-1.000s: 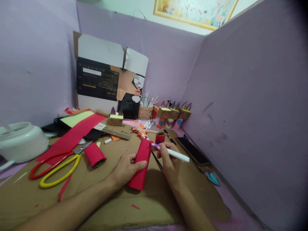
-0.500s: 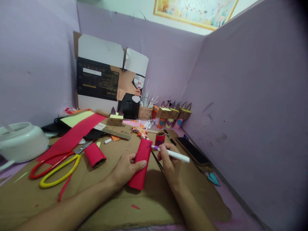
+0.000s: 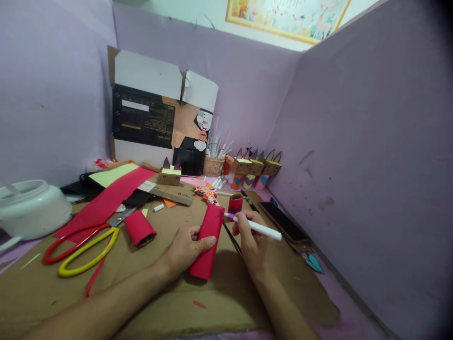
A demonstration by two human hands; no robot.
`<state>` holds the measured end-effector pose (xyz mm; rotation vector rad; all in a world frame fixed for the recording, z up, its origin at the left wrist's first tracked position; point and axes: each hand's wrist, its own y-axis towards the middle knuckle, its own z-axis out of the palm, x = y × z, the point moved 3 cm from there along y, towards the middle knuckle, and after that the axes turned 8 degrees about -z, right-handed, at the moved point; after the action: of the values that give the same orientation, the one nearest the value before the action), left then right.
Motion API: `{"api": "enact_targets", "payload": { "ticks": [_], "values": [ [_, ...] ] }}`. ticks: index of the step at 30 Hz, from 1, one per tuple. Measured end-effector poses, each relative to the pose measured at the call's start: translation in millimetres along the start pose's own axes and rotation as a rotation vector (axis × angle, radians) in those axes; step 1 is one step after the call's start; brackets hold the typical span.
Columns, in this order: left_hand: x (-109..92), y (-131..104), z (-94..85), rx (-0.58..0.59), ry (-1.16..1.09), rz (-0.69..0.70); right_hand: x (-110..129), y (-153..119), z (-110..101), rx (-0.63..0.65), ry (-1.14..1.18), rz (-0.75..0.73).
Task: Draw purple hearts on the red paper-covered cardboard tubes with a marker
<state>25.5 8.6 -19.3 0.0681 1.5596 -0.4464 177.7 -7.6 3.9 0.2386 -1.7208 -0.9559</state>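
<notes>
My left hand (image 3: 189,248) grips a long red paper-covered tube (image 3: 208,255) by its left side, thumb lying across the front. Between the thumb and fingers of my right hand (image 3: 249,236) is a white marker (image 3: 264,230) with a purple end, its tip close to the tube's upper right edge. Small purple lines show near the top of the tube. Just behind, a short red roll (image 3: 235,203) stands upright with a purple mark on it. Another short red roll (image 3: 139,228) lies on the cardboard sheet (image 3: 159,302) to the left.
Scissors (image 3: 83,250) with red and yellow handles lie at the left, near a white pot (image 3: 33,208). A phone (image 3: 285,221) rests at the right. Cardboard animal figures (image 3: 256,167) and a basket of markers (image 3: 213,166) stand behind.
The marker and my right hand have shifted slightly to the right. The purple lines at the top of the tube look a little longer. My left hand has not moved.
</notes>
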Motion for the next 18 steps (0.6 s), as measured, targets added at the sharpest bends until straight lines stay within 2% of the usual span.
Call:
{"api": "enact_targets", "payload": {
  "ticks": [7, 14, 18],
  "values": [
    [-1.8, -0.2, 0.3, -0.006, 0.004, 0.0, 0.7, -0.2, 1.4, 0.064, 0.0, 0.004],
    [-1.7, 0.5, 0.4, -0.002, -0.001, -0.005, -0.2, -0.1, 0.6, 0.018, 0.01, 0.002],
    [-0.6, 1.4, 0.3, 0.001, -0.003, -0.002, 2.0, -0.6, 2.0, 0.08, 0.012, -0.005]
  ]
}}
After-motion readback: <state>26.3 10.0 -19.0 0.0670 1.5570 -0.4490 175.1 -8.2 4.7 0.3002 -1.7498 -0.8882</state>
